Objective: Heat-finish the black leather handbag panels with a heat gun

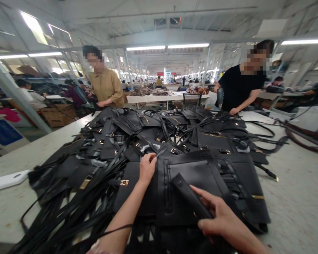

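A large heap of black leather bags (143,190) with gold buckles and long straps covers the table in front of me. My left hand (147,166) is closed near the middle of the heap, its fingers pinching a thin dark strap or tool that points up to the right. Lower right, my right hand (214,211) is wrapped round a dark elongated object (187,192), held slanting above a flat black bag panel (192,167) with a stitched rectangle. What exactly this object is cannot be made out.
Two people stand across the table (288,183), one in a tan shirt (106,86) at left, one in a black shirt (241,84) at right. A white object (9,180) lies at the left edge; dark red straps (304,135) lie at right.
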`<state>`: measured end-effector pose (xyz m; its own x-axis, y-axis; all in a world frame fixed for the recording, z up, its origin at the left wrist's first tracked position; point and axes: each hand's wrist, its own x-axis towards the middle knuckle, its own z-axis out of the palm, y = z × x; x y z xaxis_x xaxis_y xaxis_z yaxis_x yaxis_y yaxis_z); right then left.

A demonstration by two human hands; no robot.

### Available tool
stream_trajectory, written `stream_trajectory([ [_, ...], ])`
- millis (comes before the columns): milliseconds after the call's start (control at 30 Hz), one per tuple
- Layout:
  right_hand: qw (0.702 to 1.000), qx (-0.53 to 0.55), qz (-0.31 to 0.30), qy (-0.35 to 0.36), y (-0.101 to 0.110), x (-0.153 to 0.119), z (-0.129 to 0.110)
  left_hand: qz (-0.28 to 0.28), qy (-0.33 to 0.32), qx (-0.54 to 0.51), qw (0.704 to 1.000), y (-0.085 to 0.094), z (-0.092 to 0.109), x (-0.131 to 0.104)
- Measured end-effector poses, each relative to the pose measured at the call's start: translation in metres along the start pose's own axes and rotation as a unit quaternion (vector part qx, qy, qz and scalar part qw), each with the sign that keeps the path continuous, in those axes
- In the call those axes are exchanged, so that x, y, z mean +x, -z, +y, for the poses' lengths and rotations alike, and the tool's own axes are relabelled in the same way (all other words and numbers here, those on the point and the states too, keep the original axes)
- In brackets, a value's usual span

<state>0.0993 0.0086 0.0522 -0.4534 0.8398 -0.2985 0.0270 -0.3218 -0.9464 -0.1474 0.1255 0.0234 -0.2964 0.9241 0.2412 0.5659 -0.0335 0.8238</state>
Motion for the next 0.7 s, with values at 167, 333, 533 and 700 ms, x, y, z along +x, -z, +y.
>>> stream_trajectory([
  [167,0.998,-0.016,-0.057,-0.014,0.006,-0.037,0.027,-0.124,0.131,-0.051,0.982,0.036,-0.023,-0.108],
  [333,0.992,-0.097,-0.075,-0.019,0.004,-0.039,0.047,-0.218,0.341,-0.23,0.885,0.03,-0.059,-0.16],
  [533,0.991,-0.104,-0.079,-0.043,-0.02,-0.021,0.043,-0.235,0.393,-0.34,0.821,0.034,-0.046,-0.155],
  [700,0.995,-0.024,-0.087,-0.044,-0.04,-0.009,0.031,-0.214,0.376,-0.393,0.811,0.036,-0.038,-0.16],
])
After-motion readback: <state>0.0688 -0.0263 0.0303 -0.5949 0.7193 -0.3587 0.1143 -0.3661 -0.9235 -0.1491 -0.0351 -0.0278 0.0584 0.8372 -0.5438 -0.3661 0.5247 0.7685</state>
